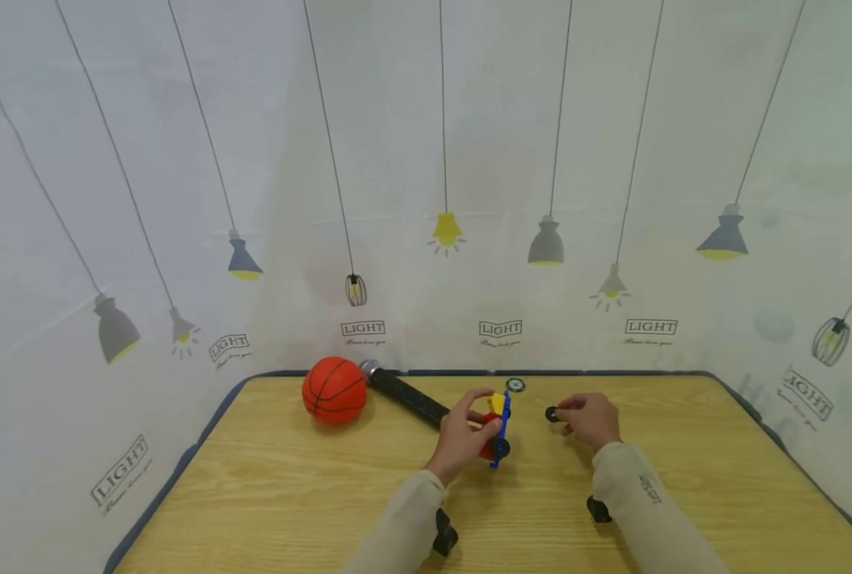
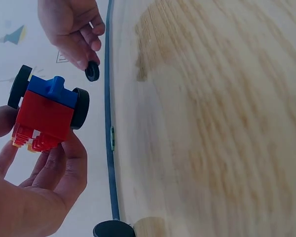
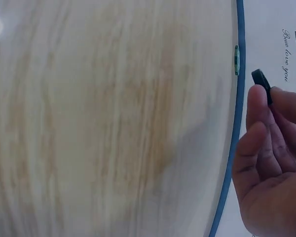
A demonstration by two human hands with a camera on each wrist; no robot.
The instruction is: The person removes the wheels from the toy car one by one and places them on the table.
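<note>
Over a wood-grain tabletop (image 1: 311, 494), the left hand (image 1: 459, 440) grips a toy car (image 2: 46, 112) mid-table, best held steady, while at right the right hand (image 1: 592, 420) pinches a black wheel (image 2: 92, 71), best handled lightly, with a round disc (image 1: 516, 385) beyond.

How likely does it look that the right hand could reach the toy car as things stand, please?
Probably yes: only the small black wheel pinched by the right hand shows between it and the toy car, which the left hand grips from the opposite side. That wheel may hamper a grasp, though.
</note>
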